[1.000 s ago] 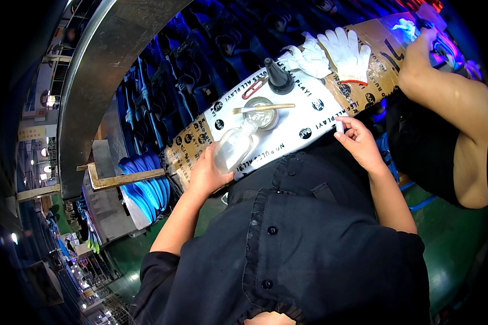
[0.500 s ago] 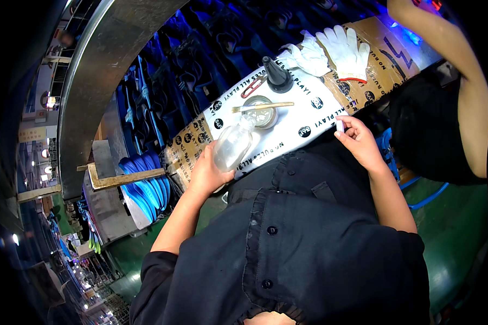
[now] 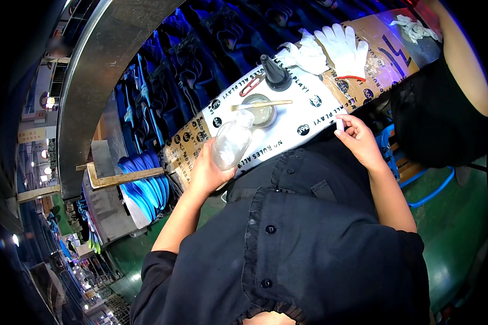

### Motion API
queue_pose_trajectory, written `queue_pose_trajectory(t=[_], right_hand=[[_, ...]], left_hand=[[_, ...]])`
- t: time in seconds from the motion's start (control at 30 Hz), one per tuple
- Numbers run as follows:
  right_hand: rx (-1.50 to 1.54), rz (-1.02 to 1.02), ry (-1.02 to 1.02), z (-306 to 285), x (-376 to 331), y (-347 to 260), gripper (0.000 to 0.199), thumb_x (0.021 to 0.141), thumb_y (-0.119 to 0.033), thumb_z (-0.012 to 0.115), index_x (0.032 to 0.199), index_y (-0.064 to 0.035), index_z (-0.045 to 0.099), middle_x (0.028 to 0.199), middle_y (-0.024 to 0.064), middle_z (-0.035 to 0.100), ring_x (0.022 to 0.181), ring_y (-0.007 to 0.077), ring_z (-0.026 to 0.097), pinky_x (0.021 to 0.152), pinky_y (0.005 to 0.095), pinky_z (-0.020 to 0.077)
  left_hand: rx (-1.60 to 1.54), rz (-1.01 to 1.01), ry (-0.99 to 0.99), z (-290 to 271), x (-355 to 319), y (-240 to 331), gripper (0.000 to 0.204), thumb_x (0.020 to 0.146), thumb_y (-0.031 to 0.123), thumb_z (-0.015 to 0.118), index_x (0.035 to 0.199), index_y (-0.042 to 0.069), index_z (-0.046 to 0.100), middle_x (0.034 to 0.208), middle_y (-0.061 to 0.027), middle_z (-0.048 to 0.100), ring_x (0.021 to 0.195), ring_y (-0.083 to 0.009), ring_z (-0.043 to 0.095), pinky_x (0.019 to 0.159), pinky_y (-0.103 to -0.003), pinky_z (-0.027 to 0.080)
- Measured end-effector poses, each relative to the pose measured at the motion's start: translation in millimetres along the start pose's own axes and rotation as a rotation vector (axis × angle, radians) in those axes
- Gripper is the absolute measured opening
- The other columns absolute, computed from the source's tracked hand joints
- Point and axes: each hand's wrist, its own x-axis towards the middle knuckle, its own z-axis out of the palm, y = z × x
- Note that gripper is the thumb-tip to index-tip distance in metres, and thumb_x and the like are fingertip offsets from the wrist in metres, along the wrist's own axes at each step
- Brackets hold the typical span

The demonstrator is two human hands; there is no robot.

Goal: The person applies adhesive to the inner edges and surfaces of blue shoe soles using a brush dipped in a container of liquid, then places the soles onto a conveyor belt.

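Observation:
My left hand is closed around a clear plastic bottle, its neck leaning toward a round glass jar. Whether the neck touches the jar's rim I cannot tell. Across the top of the jar lies a flat brush with a wooden handle. My right hand, off the front edge of the table, pinches a small white cap. Behind the jar stands a black bottle with a conical nozzle. Beside it lie red-handled snips.
White work gloves lie at the back on the cardboard-covered table. A co-worker's arm reaches in at the right, near a crumpled white cloth. Blue curved pieces are stacked at left, beside a wooden bracket.
The clear bottle stands a little more upright, its neck shifted slightly. My right hand stays put with the cap. The co-worker's arm has moved right, uncovering the crumpled cloth.

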Motion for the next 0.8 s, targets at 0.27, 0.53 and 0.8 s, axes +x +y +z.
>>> queue_pose_trajectory(t=[0.27,0.53,0.8], right_hand=[[0.251,0.049,-0.043,2,3,-10,0.033,0.086,-0.011,0.062,0.117,-0.0005,0.054,0.094,0.0023,0.057,0.075,0.0063,0.049,0.071,0.0202,0.0418],[0.272,0.02,-0.141,25,9,-65,0.034,0.088,-0.013,0.06,0.118,0.0005,0.053,0.096,0.0044,0.057,0.081,0.0092,0.051,0.073,0.0227,0.0431],[0.131,-0.1,-0.314,79,22,-124,0.042,0.081,-0.008,0.066,0.12,-0.0037,0.053,0.097,0.0026,0.052,0.076,0.0055,0.048,0.068,0.0186,0.0419]], left_hand=[[-0.144,0.002,0.119,2,-4,3,0.089,0.056,0.021,0.081,0.127,-0.002,0.033,0.114,-0.023,0.053,0.107,-0.0334,0.055,0.091,-0.038,0.044],[-0.479,0.05,0.425,31,3,-10,0.086,0.058,0.022,0.08,0.124,-0.002,0.031,0.117,-0.0211,0.05,0.109,-0.0299,0.052,0.092,-0.039,0.042],[-0.613,0.029,0.655,59,14,-27,0.084,0.057,0.023,0.08,0.121,-0.004,0.032,0.114,-0.0189,0.049,0.106,-0.0279,0.051,0.092,-0.037,0.042]])
